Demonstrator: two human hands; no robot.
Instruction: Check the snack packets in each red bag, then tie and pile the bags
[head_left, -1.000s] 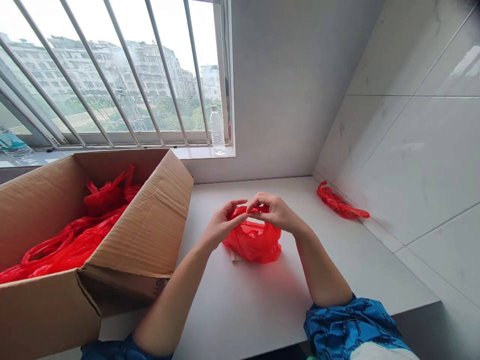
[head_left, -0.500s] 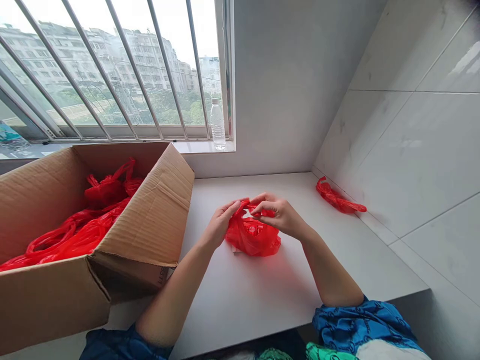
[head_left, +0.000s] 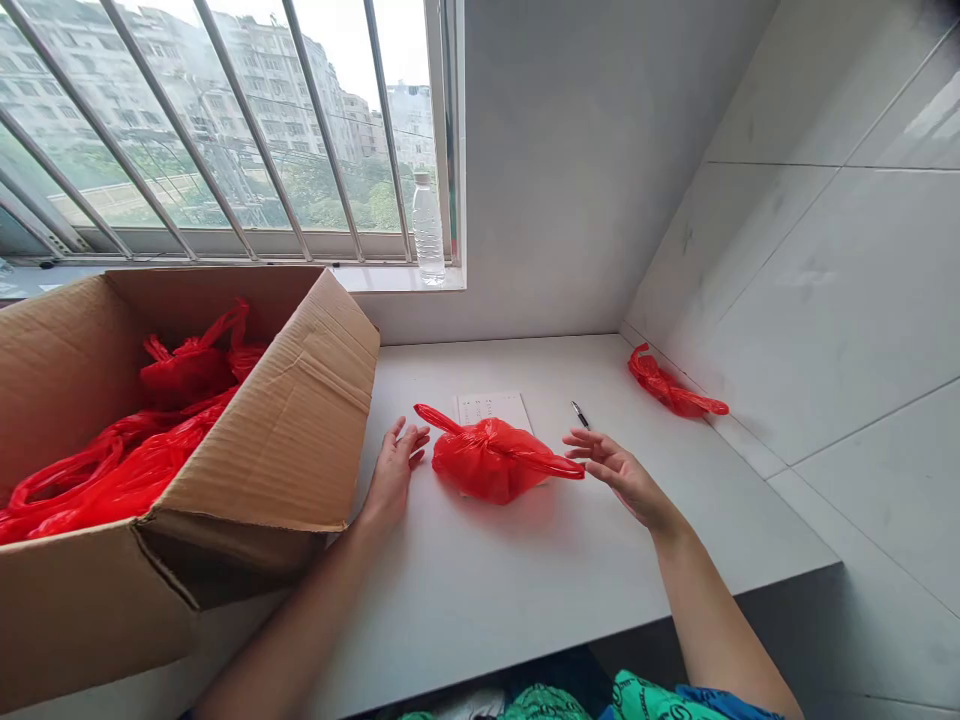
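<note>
A knotted red plastic bag point(head_left: 491, 462) lies on the white counter point(head_left: 480, 590), its two handles stretched out to the left and right. My left hand point(head_left: 394, 472) rests open on the counter just left of the bag, not touching it. My right hand point(head_left: 611, 475) hovers open to the right, with its fingertips close to the tip of the right handle. A sheet of paper with small print point(head_left: 491, 408) lies partly under the bag. A black pen point(head_left: 580, 414) lies beyond my right hand.
A cardboard box point(head_left: 315, 400) stands open at the left, holding a heap of red plastic bags point(head_left: 187, 365). Another red bag point(head_left: 671, 390) lies against the tiled wall. A plastic water bottle point(head_left: 428, 230) stands on the barred window's sill.
Both hands have let go of the bag and moved apart. The bag now lies knotted with its handles spread. The paper and pen now show, and the view has shifted slightly.
</note>
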